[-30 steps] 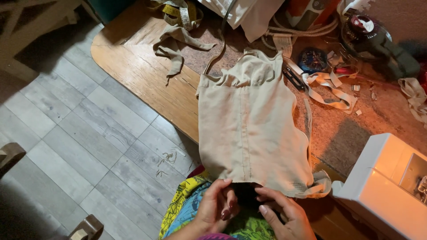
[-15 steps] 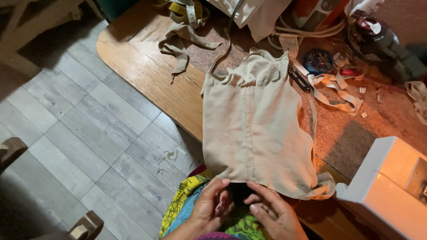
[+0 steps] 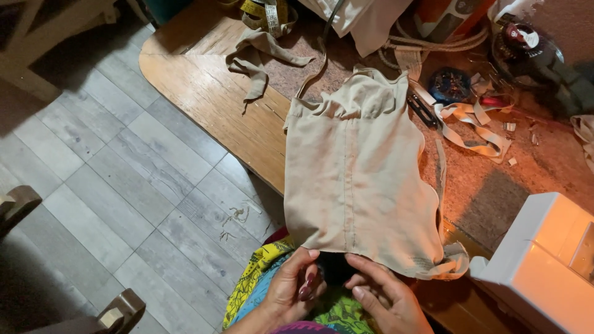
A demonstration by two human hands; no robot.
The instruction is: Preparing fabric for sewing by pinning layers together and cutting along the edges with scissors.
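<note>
Beige garment (image 3: 356, 179) hem at fingers (image 3: 365, 275)

There is only one view, from a camera worn on the person's head. It looks steeply down and a little forward, over the person's lap towards the brown wooden surface (image 3: 210, 99) with its rounded corner. The camera is near: the left hand (image 3: 296, 289) and the right hand (image 3: 385, 297) come in at the bottom edge, close under the lens. The beige sewn cloth piece (image 3: 356, 179) fills the middle of the frame. The grey plank floor (image 3: 105, 179) takes the left half (seen almost straight from above), and a white boxy machine (image 3: 544, 266) is cut by the lower right corner.
</note>
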